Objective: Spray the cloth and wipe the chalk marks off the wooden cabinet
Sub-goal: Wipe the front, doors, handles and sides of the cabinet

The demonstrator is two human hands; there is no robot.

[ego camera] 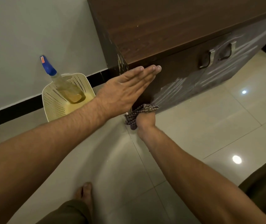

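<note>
The dark wooden cabinet [169, 26] stands against the wall, its front doors streaked with white chalk marks [174, 89]. My left hand [125, 88] lies flat with straight fingers against the upper left of the cabinet front. Lower down, my right hand [145, 120] grips a checked cloth [138, 112] and holds it against the bottom of the door, at the edge of the chalk. A spray bottle [61, 78] with a blue nozzle leans in a cream basket [56, 102] on the floor to the left.
The glossy tiled floor [193, 126] spreads in front of the cabinet. Two metal handles [216, 55] sit on the doors to the right. My bare foot [83, 191] and bent knees are at the bottom. A black skirting runs along the wall.
</note>
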